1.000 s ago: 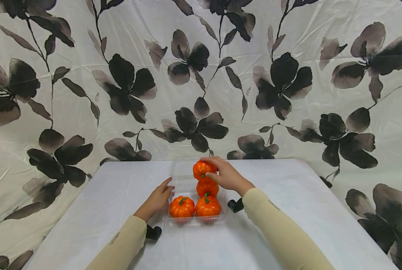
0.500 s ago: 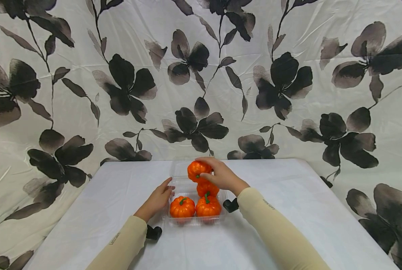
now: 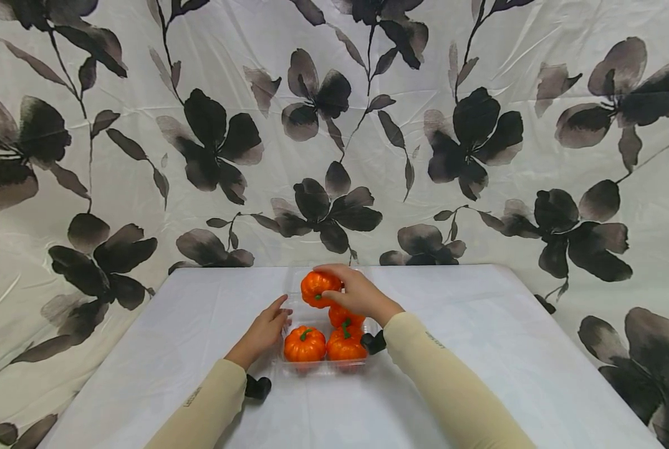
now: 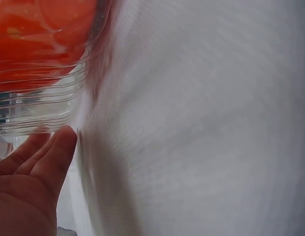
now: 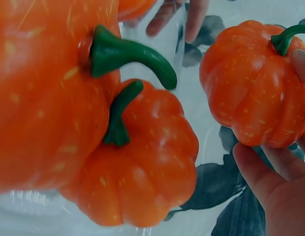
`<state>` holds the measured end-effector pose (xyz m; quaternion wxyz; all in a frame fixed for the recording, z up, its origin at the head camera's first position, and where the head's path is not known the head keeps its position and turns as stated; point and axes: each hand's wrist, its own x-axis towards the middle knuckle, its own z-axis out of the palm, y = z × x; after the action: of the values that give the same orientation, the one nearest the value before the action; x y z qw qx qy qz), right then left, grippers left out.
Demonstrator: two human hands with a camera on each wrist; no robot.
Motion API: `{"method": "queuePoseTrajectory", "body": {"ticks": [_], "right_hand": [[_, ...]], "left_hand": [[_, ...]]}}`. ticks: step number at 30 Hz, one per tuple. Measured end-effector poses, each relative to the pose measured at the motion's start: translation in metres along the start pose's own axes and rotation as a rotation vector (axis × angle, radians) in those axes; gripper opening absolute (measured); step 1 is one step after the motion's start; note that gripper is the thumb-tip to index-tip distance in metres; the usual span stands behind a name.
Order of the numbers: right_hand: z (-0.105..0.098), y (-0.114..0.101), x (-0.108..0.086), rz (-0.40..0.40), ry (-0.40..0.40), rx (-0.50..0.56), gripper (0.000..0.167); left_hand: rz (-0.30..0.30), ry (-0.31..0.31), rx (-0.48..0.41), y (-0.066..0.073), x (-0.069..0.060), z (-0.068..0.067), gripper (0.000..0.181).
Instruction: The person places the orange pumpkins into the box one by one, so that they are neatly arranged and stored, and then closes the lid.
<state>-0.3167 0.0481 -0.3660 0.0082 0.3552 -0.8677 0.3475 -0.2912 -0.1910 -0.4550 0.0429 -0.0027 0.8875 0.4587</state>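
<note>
"Two at the near end?"

"Yes, the left pumpkin point(image 3: 305, 344) and right pumpkin point(image 3: 345, 345), side by side in the clear box point(image 3: 306, 317)."

"And the left hand point(image 3: 264, 330)?"

"Beside the box's left wall, fingers nearly straight. The left wrist view shows their tips right at the ridged plastic; whether they press, I can't tell."

"Farther back?"

"The far-right pumpkin point(image 3: 342, 316), partly hidden by the right hand point(image 3: 359, 293), whose fingers grip the fourth pumpkin point(image 3: 320, 289) over the far part."

"What relation matters?"

"The fourth lies left of the right palm, and left of the far-right one. It's squat, with no clear long axis. The right wrist view shows its curved stem point(image 5: 289, 38); the head view, just a green spot."
</note>
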Motion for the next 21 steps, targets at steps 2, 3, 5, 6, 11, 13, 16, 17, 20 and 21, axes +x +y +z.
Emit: {"method": "queuePoseTrajectory", "body": {"ticks": [2,3,5,6,11,13,16,17,20,21], "right_hand": [[0.002,-0.001,0.001,0.005,-0.004,-0.002,0.053],[0.003,-0.002,0.001,0.009,-0.007,-0.001,0.053],[0.005,-0.002,0.002,0.013,-0.011,-0.003,0.053],[0.006,-0.002,0.003,0.015,-0.012,-0.001,0.053],[0.010,-0.003,0.005,0.029,-0.023,0.008,0.052],[0.013,-0.002,0.006,0.039,-0.028,0.004,0.051],[0.017,-0.001,0.009,0.067,-0.036,0.000,0.051],[0.019,0.000,0.009,0.075,-0.040,0.000,0.051],[0.022,0.000,0.011,0.086,-0.051,-0.003,0.050],[0.023,0.000,0.012,0.089,-0.056,-0.002,0.051]], "left_hand": [[0.002,0.009,0.000,0.001,-0.001,0.000,0.054],[0.005,0.014,0.005,0.001,-0.001,0.000,0.054],[0.009,0.028,0.016,0.000,0.000,0.000,0.053],[0.011,0.035,0.020,0.000,0.000,0.000,0.053],[0.006,0.050,0.028,-0.001,0.002,0.001,0.053],[0.001,0.051,0.027,-0.001,0.002,0.002,0.053],[0.001,0.050,0.026,-0.001,0.001,0.002,0.053],[0.001,0.049,0.026,-0.001,0.001,0.002,0.053],[0.005,0.047,0.026,0.000,0.000,0.001,0.053],[0.007,0.046,0.024,0.000,0.000,0.001,0.053]]}}
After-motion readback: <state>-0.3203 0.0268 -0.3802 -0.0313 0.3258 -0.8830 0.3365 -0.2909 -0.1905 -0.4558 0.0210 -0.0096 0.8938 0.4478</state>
